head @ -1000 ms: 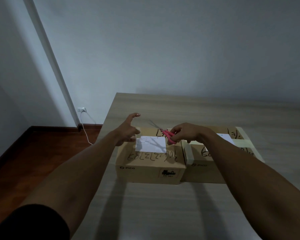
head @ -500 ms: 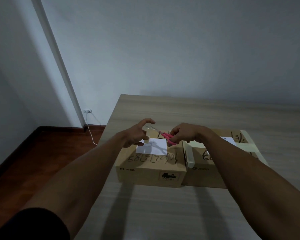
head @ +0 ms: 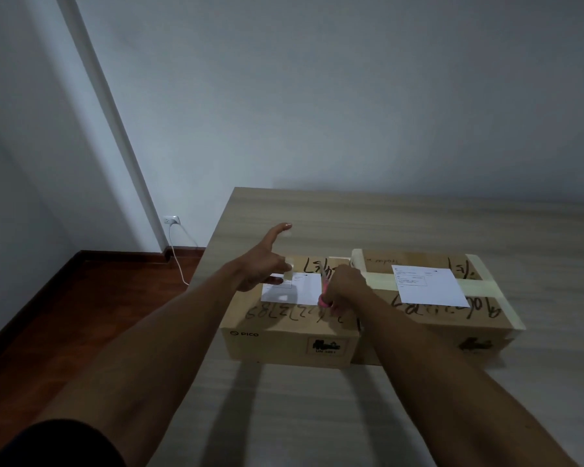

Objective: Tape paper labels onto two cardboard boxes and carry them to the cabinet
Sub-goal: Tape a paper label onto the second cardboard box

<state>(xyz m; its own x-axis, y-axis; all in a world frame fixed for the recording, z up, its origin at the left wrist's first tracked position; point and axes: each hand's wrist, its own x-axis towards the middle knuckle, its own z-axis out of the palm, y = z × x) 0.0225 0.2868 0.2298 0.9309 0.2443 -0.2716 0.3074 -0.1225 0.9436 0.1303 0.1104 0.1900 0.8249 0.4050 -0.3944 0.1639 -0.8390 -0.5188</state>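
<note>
Label: paper label (head: 292,288) lies on my left cardboard box (head: 289,328), near the tabletop's (head: 418,224) left edge.
Left hand (head: 262,267): thumb pressing a tape piece (head: 288,275) at the label's left end, forefinger straight.
Right hand (head: 346,291): gripping pink scissors (head: 325,296) at its right end.

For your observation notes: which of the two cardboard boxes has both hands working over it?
The left box, printed PICO; both hands are over its label. The right box lies untouched.

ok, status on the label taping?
Left hand pressing tape on left label. Right hand holds scissors. Right label lies untaped. Nothing blocking.
</note>
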